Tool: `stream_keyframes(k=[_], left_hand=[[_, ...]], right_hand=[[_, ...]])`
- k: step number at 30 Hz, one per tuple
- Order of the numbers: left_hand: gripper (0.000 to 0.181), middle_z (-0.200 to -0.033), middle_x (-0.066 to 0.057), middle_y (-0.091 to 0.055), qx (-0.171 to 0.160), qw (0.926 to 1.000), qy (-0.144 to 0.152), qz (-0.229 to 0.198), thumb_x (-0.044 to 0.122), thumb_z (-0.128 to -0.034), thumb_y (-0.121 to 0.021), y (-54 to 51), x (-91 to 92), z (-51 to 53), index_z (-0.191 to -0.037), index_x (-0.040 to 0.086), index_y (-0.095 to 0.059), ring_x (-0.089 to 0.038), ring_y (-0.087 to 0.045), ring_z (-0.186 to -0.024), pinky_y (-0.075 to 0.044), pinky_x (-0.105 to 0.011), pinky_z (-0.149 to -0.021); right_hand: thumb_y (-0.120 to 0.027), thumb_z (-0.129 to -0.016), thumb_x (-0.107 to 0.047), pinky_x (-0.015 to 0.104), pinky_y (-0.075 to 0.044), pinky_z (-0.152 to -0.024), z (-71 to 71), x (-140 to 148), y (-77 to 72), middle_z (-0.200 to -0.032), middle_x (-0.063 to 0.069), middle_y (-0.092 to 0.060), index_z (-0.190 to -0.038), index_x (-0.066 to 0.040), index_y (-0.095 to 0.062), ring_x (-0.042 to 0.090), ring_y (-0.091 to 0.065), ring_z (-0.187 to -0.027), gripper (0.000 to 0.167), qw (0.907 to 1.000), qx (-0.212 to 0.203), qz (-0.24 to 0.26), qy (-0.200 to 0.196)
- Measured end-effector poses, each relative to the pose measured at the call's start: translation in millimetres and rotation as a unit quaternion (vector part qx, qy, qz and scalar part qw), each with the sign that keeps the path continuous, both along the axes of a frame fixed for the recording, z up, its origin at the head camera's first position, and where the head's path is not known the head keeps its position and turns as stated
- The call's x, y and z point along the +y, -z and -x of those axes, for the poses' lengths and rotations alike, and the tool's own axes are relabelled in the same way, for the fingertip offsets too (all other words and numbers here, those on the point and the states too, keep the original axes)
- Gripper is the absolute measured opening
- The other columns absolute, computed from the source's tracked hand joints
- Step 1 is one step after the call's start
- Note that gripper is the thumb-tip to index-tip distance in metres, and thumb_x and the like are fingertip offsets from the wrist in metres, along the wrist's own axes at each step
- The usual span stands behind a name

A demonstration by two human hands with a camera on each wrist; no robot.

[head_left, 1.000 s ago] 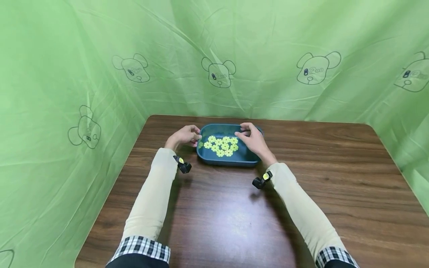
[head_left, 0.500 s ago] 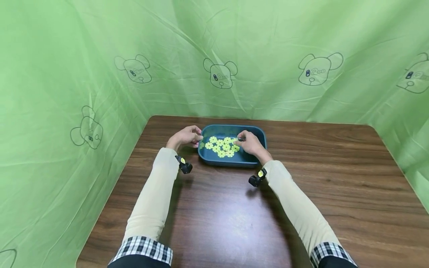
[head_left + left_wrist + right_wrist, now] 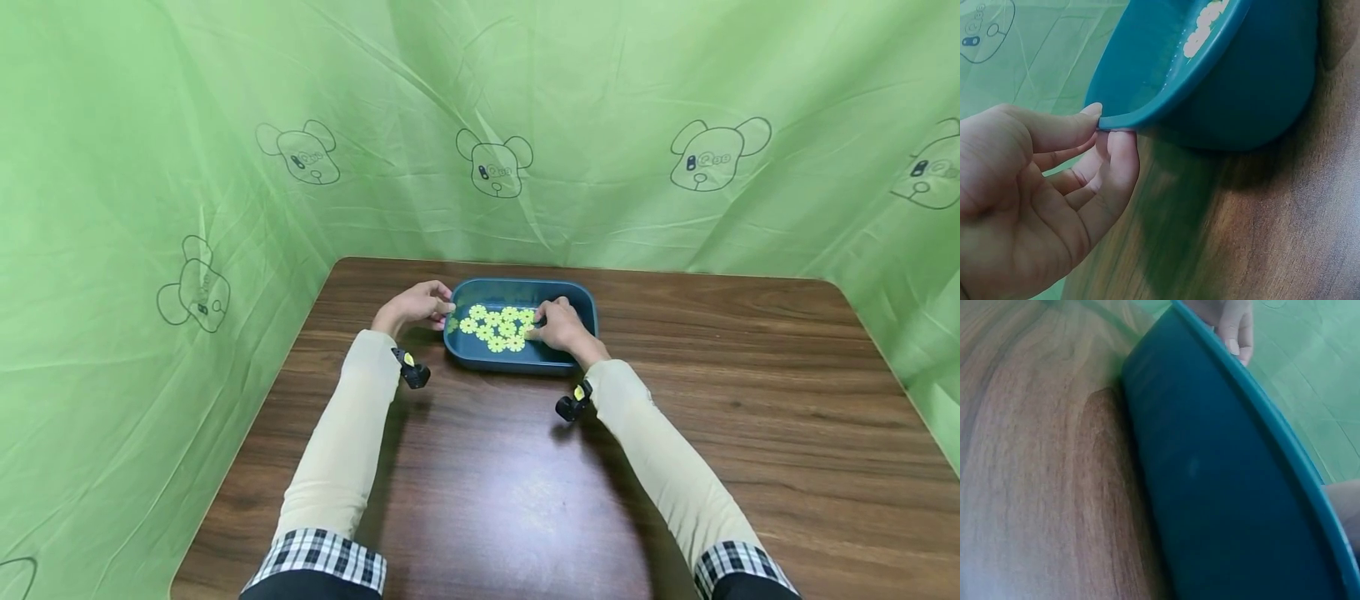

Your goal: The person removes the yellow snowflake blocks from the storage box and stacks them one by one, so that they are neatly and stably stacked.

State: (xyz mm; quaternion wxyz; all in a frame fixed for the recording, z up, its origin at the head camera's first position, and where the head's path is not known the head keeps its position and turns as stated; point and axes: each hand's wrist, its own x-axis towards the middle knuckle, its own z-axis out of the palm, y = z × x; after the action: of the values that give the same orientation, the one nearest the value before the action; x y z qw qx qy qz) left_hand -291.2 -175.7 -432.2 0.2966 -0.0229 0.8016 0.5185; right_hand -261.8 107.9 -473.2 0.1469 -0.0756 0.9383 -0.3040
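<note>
A dark blue-green plastic basin point(image 3: 498, 364) lies near the table's far edge. On its bottom is a cluster of pale yellow flower-shaped pieces point(image 3: 493, 327), side by side. My left hand point(image 3: 415, 306) pinches the basin's left rim between thumb and fingers, plainly seen in the left wrist view. My right hand point(image 3: 562, 327) reaches into the basin, its bent fingertips at the cluster's right edge. Whether they grip a piece is too small to tell. In the right wrist view, the basin's wall point(image 3: 1222, 469) hides most of my right hand.
The basin stands on a brown wood-grain table point(image 3: 712, 400). Green cloth point(image 3: 585, 75) with bear-face outlines hangs behind and to the left and right. A small black camera point(image 3: 411, 369) is strapped to my left wrist and another camera point(image 3: 573, 402) to my right.
My right hand has moved down and slightly left, from above the basin's right side to the right edge of the flower-shaped pieces. The left hand keeps its hold on the rim.
</note>
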Motion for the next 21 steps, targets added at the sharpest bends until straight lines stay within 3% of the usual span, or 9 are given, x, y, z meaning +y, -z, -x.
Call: stream_keyframes(k=[5, 10, 14, 21], left_hand=[[0.034, -0.101, -0.014, -0.051, -0.001, 1.0, -0.001, 0.0, 0.01, -0.0967, -0.055, -2.9, 0.8, -0.8, -0.127, 0.002, -0.041, -0.018, -0.055, -0.077, -0.054, -0.034, -0.081], [0.035, -0.103, -0.016, -0.05, -0.001, 1.0, 0.0, 0.002, 0.01, -0.0968, -0.055, -3.2, 1.0, -0.8, -0.127, 0.001, -0.04, -0.019, -0.054, -0.078, -0.051, -0.041, -0.09], [0.035, -0.109, -0.019, -0.05, -0.001, 1.0, -0.001, 0.005, 0.01, -0.0971, -0.054, -3.6, 1.1, -1.9, -0.128, 0.001, -0.04, -0.018, -0.054, -0.079, -0.052, -0.039, -0.089], [0.034, -0.113, -0.022, -0.048, -0.005, 1.0, 0.0, 0.0, 0.009, -0.0974, -0.054, -6.7, 1.8, -4.7, -0.128, 0.002, -0.04, -0.017, -0.053, -0.076, -0.054, -0.03, -0.076]], right_hand=[[-0.072, -0.086, -0.029, 0.042, -0.039, -0.09, -0.3, -0.7, -0.5, -0.112, 0.015, -0.042, -0.104, -0.002, -0.058, 0.031, -0.041, -0.101, 0.035, 0.9989, 0.019, -0.041, -0.014], [-0.074, -0.085, -0.028, 0.035, -0.039, -0.078, 0.5, -1.4, -1.2, -0.088, 0.008, -0.048, -0.081, -0.005, -0.059, 0.025, -0.044, -0.088, 0.027, 0.9975, 0.04, -0.052, -0.026], [-0.071, -0.087, -0.026, 0.03, -0.04, -0.069, -0.2, -1.0, -4.2, -0.078, 0.003, -0.056, -0.077, -0.007, -0.064, 0.021, -0.049, -0.077, 0.023, 0.9991, 0.035, -0.02, -0.017], [-0.065, -0.091, -0.027, 0.029, -0.044, -0.07, -2.0, 0.8, -14.0, -0.1, 0.008, -0.065, -0.094, -0.007, -0.066, 0.021, -0.054, -0.084, 0.02, 0.9961, 0.015, 0.082, 0.03]])
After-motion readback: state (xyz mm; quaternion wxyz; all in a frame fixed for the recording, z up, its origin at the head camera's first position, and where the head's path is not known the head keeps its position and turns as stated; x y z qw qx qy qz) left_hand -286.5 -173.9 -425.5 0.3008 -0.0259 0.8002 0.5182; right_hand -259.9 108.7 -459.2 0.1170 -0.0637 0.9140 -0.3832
